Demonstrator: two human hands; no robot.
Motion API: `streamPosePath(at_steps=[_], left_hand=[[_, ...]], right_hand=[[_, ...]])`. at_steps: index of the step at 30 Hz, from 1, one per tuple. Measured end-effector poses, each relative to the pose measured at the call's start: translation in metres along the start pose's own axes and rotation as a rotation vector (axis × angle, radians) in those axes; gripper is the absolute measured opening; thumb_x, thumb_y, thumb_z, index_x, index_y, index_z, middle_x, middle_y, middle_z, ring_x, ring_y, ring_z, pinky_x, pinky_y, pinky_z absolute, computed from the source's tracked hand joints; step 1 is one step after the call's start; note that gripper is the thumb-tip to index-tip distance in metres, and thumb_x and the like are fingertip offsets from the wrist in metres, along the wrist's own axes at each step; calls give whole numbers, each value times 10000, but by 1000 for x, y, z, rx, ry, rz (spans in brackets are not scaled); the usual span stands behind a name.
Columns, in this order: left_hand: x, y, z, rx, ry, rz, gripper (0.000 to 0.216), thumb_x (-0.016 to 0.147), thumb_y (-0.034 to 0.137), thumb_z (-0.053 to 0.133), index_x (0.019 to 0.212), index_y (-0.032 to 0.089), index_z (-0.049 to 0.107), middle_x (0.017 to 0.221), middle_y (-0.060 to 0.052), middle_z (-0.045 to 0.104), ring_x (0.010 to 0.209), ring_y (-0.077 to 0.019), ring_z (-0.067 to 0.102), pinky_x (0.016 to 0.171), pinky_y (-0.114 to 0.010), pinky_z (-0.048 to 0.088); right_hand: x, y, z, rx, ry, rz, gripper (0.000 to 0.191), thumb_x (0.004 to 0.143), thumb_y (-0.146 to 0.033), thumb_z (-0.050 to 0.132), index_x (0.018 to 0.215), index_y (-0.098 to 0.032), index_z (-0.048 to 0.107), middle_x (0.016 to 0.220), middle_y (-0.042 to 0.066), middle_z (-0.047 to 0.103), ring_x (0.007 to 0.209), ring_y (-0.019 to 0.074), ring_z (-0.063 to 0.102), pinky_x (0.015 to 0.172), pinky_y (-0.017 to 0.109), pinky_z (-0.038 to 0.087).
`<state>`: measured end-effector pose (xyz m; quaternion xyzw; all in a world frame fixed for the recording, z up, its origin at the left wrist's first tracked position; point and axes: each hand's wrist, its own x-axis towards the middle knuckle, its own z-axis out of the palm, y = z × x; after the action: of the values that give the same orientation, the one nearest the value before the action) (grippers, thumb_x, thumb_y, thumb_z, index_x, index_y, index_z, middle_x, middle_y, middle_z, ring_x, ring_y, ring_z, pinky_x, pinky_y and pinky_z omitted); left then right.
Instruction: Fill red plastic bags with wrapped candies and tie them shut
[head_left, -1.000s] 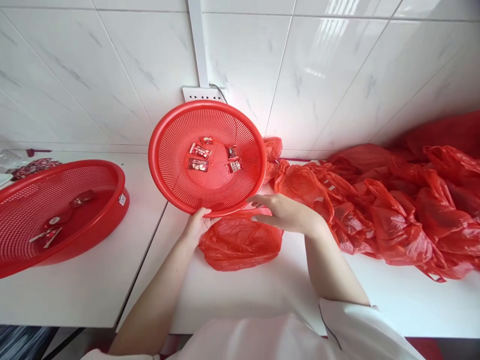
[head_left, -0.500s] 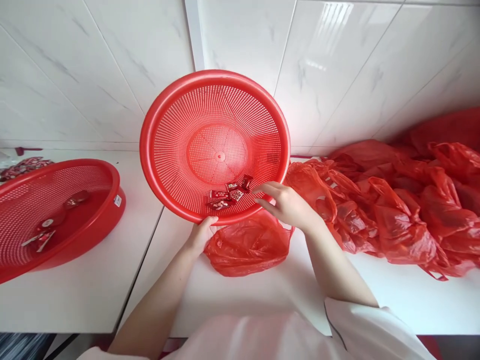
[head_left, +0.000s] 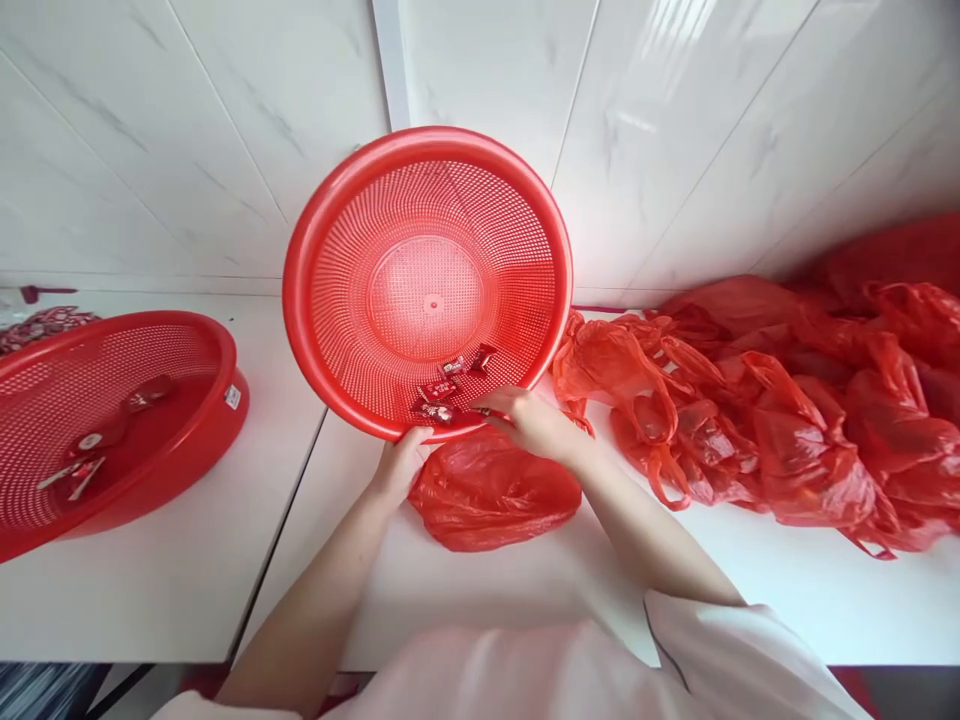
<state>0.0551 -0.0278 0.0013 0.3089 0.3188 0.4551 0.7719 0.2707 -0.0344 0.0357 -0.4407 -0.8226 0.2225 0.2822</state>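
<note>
At far left, a red-and-white patterned heap [head_left: 52, 325] is cut off by the frame. In front of it, a left basket [head_left: 191, 450] of red perforated plastic, wide and round, is partly cropped; one white label [head_left: 232, 397] is stuck on its outer wall. About three small dark-red items [head_left: 146, 395] are held in it, one marked with a pale disc. The smooth white surface [head_left: 165, 580] is split by one dark seam. Behind, glossy white tiles [head_left: 660, 180] with grey veining are crossed by one pale vertical strip [head_left: 391, 70].

At centre, a second basket [head_left: 296, 300], also red mesh plastic with a thick rolled rim, is tipped toward the wearer. Its near rim is held by the left hand [head_left: 397, 465], grip closed, thumb over the edge. Four shiny wrapped packets [head_left: 437, 390] can be counted, gathered low inside near that rim; others may be hidden by fingers. Below the rim, one thin, crinkled red bag [head_left: 499, 495] is laid on the surface.

The right hand [head_left: 529, 420] is reached over the near rim, fingertips beside the packets, grip narrow; whether one is pinched cannot be told. At right, crumpled glossy red bags [head_left: 810, 430] are piled, some bulging, overlapped too much to be counted.
</note>
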Motion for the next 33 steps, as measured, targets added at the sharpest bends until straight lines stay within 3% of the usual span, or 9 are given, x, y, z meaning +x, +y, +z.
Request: streamPosePath(at_steps=[2, 5, 8, 15, 22, 24, 27, 30, 33], left_hand=[[1, 2, 1, -30, 23, -7, 451, 745, 151, 575, 1190, 94, 621, 1166, -131, 691, 1156, -336, 610, 1039, -519, 441], [2, 2, 1, -77, 31, 0, 495, 738, 134, 571, 1232, 110, 598, 1178, -122, 687, 1170, -321, 604, 1044, -507, 442], [3, 3, 0, -87, 5, 10, 478, 743, 150, 570, 1216, 89, 604, 1161, -144, 690, 1167, -324, 605, 1036, -502, 450], [1, 8, 3, -46, 25, -30, 432, 735, 206, 585, 1145, 81, 639, 1137, -161, 696, 1117, -351, 630, 990, -540, 476], [1, 10, 4, -24, 12, -19, 394, 735, 191, 588, 1103, 72, 664, 1106, -158, 708, 1129, -353, 622, 989, -519, 481], [-1, 8, 5, -25, -17, -49, 391, 755, 201, 575, 1110, 65, 665, 1117, -163, 703, 1147, -354, 610, 988, -514, 483], [-4, 4, 7, -33, -69, -80, 377, 788, 197, 555, 1129, 78, 663, 1150, -153, 692, 1163, -338, 602, 997, -493, 480], [-8, -3, 9, -45, -92, -64, 379, 788, 161, 566, 1155, 129, 655, 1178, -113, 685, 1157, -307, 609, 1004, -469, 478], [-10, -9, 9, -20, -61, -107, 332, 771, 153, 586, 1090, 138, 677, 1096, -97, 716, 1087, -295, 649, 981, -461, 495]], right_hand=[[0, -1, -6, 202, 64, 96, 281, 949, -257, 483, 1157, -184, 658, 1016, 72, 719, 900, 193, 665, 837, 329, 507], [-1, -1, -13, 533, 18, 177, 283, 934, -346, 522, 1084, -155, 666, 939, 54, 712, 863, 188, 664, 803, 317, 519], [-4, -2, -21, 641, -16, 197, 276, 920, -374, 544, 1023, -149, 666, 933, 47, 699, 867, 180, 655, 820, 315, 515], [-11, -12, -35, 440, -212, 121, 204, 935, -275, 495, 987, -176, 666, 855, 19, 689, 751, 147, 639, 703, 266, 508], [-18, -23, -34, 158, -376, 63, 314, 942, -295, 499, 1220, -272, 644, 1173, 32, 699, 987, 197, 678, 854, 312, 514], [-17, -25, -33, 177, -345, 26, 322, 946, -287, 501, 1239, -254, 629, 1149, 42, 708, 970, 187, 683, 857, 315, 524], [-12, -27, -26, 137, -146, -8, 302, 965, -265, 470, 1215, -212, 629, 1084, 58, 716, 932, 172, 683, 857, 323, 534], [-4, -27, -12, -14, 40, -23, 358, 960, -323, 493, 1270, -170, 586, 1208, 119, 653, 1095, 220, 625, 952, 397, 503], [1, -25, 3, -71, 2, -97, 588, 910, -405, 579, 1411, -127, 448, 1393, 183, 515, 1301, 279, 478, 1067, 470, 419]])
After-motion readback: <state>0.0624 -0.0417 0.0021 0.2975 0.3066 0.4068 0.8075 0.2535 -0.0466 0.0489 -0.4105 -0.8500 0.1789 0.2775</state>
